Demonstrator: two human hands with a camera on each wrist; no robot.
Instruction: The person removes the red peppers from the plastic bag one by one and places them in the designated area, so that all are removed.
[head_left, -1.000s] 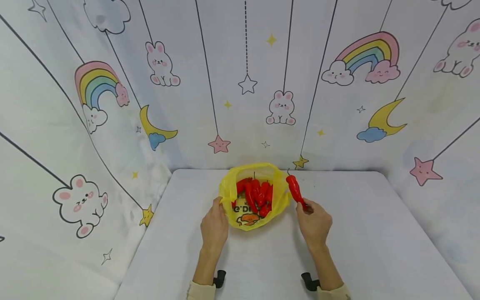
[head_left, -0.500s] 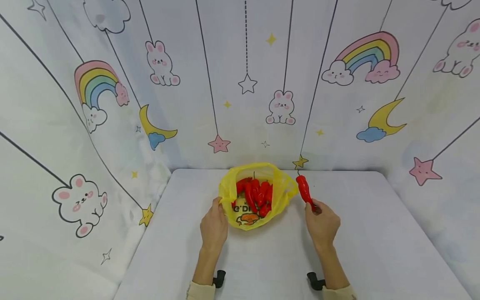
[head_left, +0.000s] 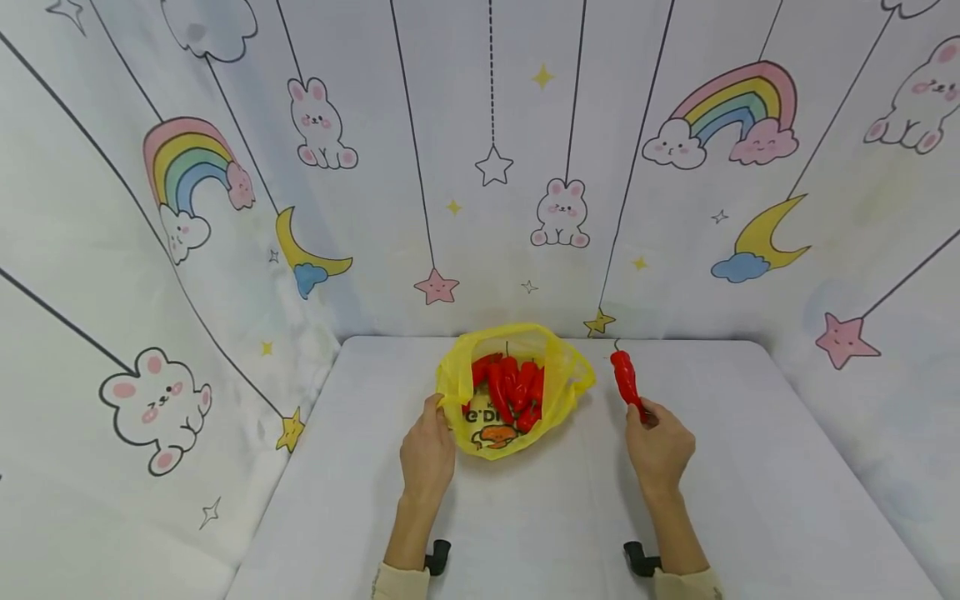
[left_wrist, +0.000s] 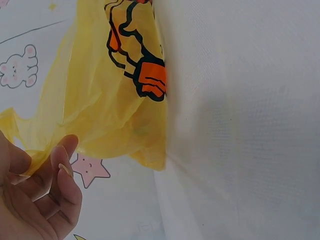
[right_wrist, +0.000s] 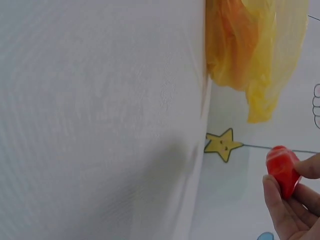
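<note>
A yellow plastic bag stands with its mouth spread on the table, dark lettering and an orange print on it. Several red chili peppers lie inside. My left hand pinches the bag's left rim between thumb and fingers; in the left wrist view the thin yellow film stretches up from those fingertips. To the right of the bag and apart from it, my right hand holds one red chili pepper by its lower end, stem upward. The right wrist view shows that pepper between thumb and fingers.
The white table has a cloth backdrop with printed rabbits, stars and rainbows close behind it and at both sides. A black fitting is at the left wrist, another black fitting at the right.
My right hand has moved right, away from the bag, with the chili pepper in it. The bag's right edge stretched out and now stands apart from the pepper. My left hand stays put.
</note>
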